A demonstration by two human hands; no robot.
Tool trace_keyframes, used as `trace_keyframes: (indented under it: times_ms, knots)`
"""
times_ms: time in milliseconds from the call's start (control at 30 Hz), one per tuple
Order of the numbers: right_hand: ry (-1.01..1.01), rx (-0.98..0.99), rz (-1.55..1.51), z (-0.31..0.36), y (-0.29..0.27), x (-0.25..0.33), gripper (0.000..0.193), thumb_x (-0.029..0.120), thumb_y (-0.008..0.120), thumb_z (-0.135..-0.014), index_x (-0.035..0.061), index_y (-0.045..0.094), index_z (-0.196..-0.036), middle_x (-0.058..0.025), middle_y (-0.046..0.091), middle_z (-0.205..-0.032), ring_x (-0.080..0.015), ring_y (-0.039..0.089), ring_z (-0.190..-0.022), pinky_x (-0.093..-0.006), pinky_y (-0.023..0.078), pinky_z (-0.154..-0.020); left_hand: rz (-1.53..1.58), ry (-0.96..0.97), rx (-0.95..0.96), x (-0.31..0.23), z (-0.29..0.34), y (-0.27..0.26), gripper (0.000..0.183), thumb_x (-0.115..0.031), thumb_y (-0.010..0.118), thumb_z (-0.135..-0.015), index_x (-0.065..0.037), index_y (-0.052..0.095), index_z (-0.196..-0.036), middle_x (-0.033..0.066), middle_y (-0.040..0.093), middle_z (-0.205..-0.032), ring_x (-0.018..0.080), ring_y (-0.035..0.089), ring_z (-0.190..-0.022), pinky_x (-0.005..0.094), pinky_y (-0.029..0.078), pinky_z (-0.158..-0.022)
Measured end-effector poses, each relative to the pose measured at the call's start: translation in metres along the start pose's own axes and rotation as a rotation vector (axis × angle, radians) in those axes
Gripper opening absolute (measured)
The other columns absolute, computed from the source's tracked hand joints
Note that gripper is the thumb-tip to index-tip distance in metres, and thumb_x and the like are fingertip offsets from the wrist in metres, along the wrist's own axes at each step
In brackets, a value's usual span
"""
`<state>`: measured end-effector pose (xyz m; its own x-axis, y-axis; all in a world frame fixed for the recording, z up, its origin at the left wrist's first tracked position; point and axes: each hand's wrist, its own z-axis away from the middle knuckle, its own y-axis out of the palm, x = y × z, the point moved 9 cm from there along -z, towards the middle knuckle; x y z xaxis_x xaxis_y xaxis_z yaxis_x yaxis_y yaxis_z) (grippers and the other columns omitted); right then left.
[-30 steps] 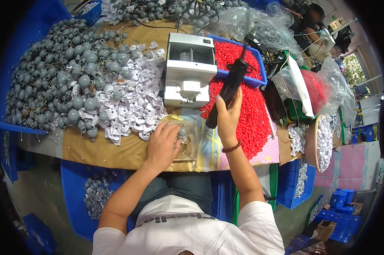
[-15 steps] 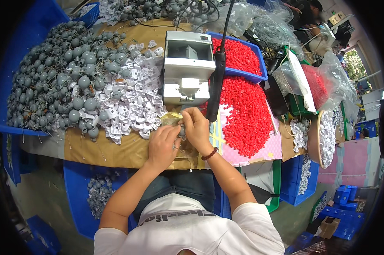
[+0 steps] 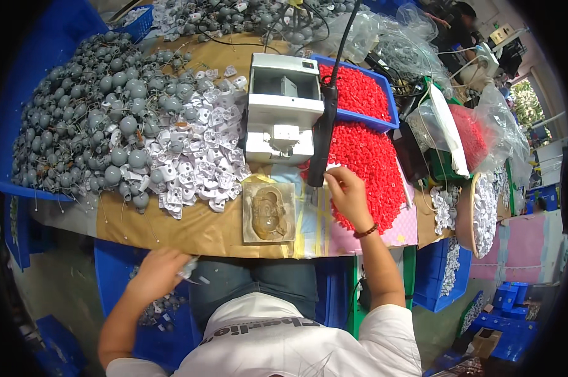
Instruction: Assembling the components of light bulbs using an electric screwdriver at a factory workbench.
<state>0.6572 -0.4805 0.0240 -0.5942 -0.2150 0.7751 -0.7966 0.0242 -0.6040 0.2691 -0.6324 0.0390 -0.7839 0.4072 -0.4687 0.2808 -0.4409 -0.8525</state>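
Using the view as a clock face: the left hand (image 3: 160, 271) is at 8 o'clock, below the table edge, with fingers curled and nearly closed on a small blurred pale piece (image 3: 188, 268); beneath it an open blue bin (image 3: 161, 345) contains grey and white pieces. The right hand (image 3: 350, 196) is at 3 o'clock, thumb and forefinger close together just beside the lower end of a black pen-shaped power tool (image 3: 325, 135); whether they pinch anything, I cannot tell. Near the centre, a square block (image 3: 269, 215) has a rounded hollow in its top; at 12 o'clock stands a white machine (image 3: 279, 116). At 1 o'clock a blue tray (image 3: 392, 122) holds small red caps; more caps lie heaped below it. At 10 o'clock a large blue tray (image 3: 51, 38) borders a mound of grey globes with wire tails; farther out at 3 o'clock, a tan basin (image 3: 465, 217) holds white plastic parts.
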Motion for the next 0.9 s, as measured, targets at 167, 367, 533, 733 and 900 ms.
trace_keyframes:
  times_ms: [167,367,533,733,900]
  knots:
    - [-0.21,-0.068,0.533,-0.008,-0.012,-0.019,0.004,0.009,0.068,-0.089,0.0057,0.07,-0.091,-0.012,0.063,-0.087,-0.0335,0.062,-0.086,-0.0438,0.053,-0.072,-0.022,-0.021,-0.082,0.009,-0.015,-0.031,0.035,-0.008,0.076,-0.08,-0.008,0.069,-0.114,0.0116,0.066,-0.103,0.034,0.062,-0.1,0.0442,0.05,-0.085]
    - [-0.228,0.006,0.675,-0.009,0.003,-0.045,0.005,0.009,0.066,-0.088,0.0056,0.069,-0.09,-0.013,0.061,-0.086,-0.0336,0.06,-0.087,-0.0438,0.053,-0.075,-0.112,0.215,-0.706,-0.036,-0.149,-0.084,0.031,-0.002,0.073,-0.081,-0.006,0.069,-0.111,0.0108,0.064,-0.107,0.0329,0.06,-0.101,0.0427,0.051,-0.085]
    - [-0.234,-0.02,0.616,-0.011,-0.005,-0.027,0.007,0.009,0.066,-0.087,0.0042,0.067,-0.092,-0.0142,0.061,-0.092,-0.0345,0.061,-0.087,-0.0448,0.054,-0.074,-0.151,0.234,-0.662,-0.033,-0.196,-0.08,0.035,-0.003,0.075,-0.079,-0.007,0.061,-0.111,0.0109,0.063,-0.107,0.0323,0.061,-0.101,0.042,0.053,-0.085]
    - [-0.17,0.05,0.682,-0.021,0.006,-0.05,0.008,0.01,0.064,-0.087,0.0025,0.063,-0.089,-0.0165,0.06,-0.092,-0.0363,0.062,-0.089,-0.0468,0.054,-0.073,-0.156,0.221,-0.58,-0.027,-0.19,-0.069,0.027,-0.005,0.073,-0.082,-0.008,0.063,-0.107,0.0095,0.061,-0.098,0.0305,0.062,-0.096,0.0411,0.053,-0.079]
    - [-0.226,0.106,0.72,-0.019,0.008,-0.064,0.01,0.009,0.063,-0.088,0.0019,0.063,-0.094,-0.0174,0.061,-0.093,-0.0366,0.063,-0.09,-0.0466,0.055,-0.076,0.288,0.133,-0.671,-0.038,-0.16,-0.08,0.025,-0.007,0.07,-0.091,-0.006,0.07,-0.115,0.0087,0.057,-0.091,0.0222,0.061,-0.07,0.0297,0.051,-0.064]
